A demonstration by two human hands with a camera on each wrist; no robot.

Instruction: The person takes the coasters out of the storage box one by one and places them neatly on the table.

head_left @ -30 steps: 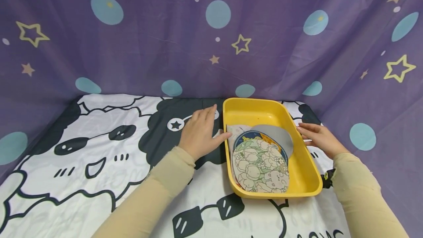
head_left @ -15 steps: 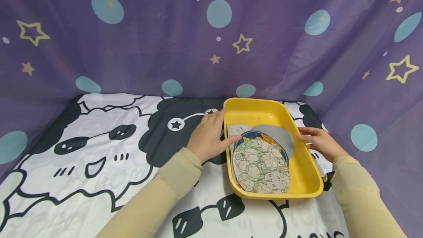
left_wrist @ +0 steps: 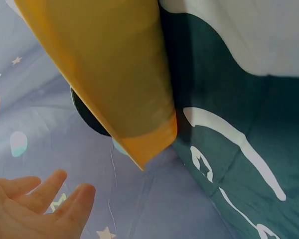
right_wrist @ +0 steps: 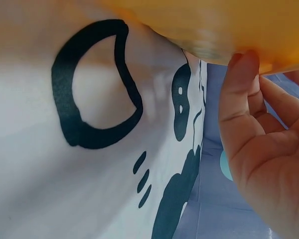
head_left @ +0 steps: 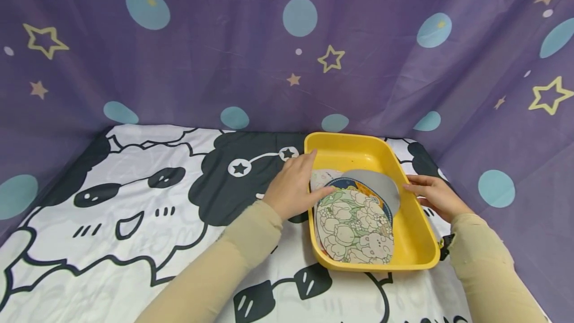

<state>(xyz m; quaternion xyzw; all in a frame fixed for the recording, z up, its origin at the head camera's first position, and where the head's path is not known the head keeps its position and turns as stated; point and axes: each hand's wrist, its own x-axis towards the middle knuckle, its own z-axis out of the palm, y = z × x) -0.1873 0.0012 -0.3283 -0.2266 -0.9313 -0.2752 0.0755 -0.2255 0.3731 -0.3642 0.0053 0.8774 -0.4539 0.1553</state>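
A yellow plastic tray [head_left: 414, 233] lies on the patterned cloth, right of centre in the head view. Inside it, toward the left, is a pile of flat pieces: a rounded sheet with a line drawing of flowers and a bear [head_left: 354, 226] on top, a dark blue printed edge beneath, and a grey rounded piece [head_left: 378, 183] behind. My left hand [head_left: 293, 186] is at the tray's left rim, fingers extended and thumb reaching over the pile's edge. At the right rim, my right hand [head_left: 435, 193] touches the tray; its fingertips meet the yellow wall in the right wrist view.
A white cloth [head_left: 148, 233] with black cartoon faces covers the surface. Behind it hangs a purple curtain [head_left: 202, 54] with stars and blue ovals, which also runs along the right side. A small black object [head_left: 446, 246] lies by the right sleeve.
My left hand has moved right, bringing its fingers to the left rim and its thumb over the pile. The right hand has shifted slightly along the right rim. The tray stays put.
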